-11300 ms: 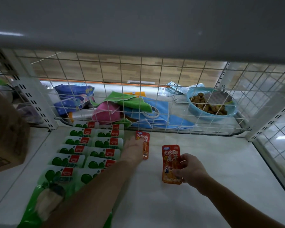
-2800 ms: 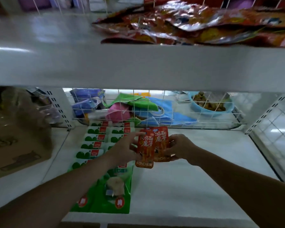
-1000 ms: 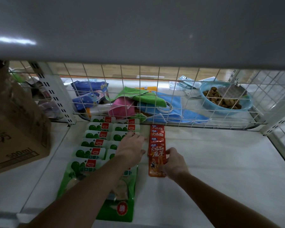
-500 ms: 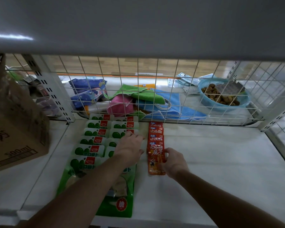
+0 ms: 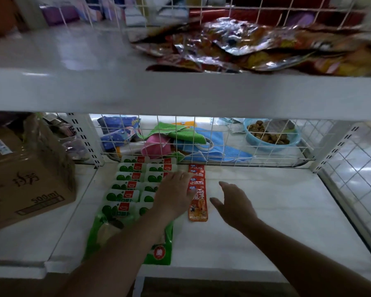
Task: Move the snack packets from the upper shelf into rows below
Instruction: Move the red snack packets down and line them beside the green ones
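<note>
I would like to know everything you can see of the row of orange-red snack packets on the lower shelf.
The row of orange-red snack packets lies flat on the white lower shelf, running from the wire grid at the back toward the front. The narrow, glossy sachets overlap like tiles; only the front one shows whole, with white print. The left hand covers the row's left edge with straight fingers. The right hand hovers apart, right of it.

left hand flat, palm down, right hand open, fingers spread

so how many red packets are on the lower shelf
4 red packets show, overlapped in one column: rearmost, two mid-row, frontmost. Others may be hidden underneath.
</note>
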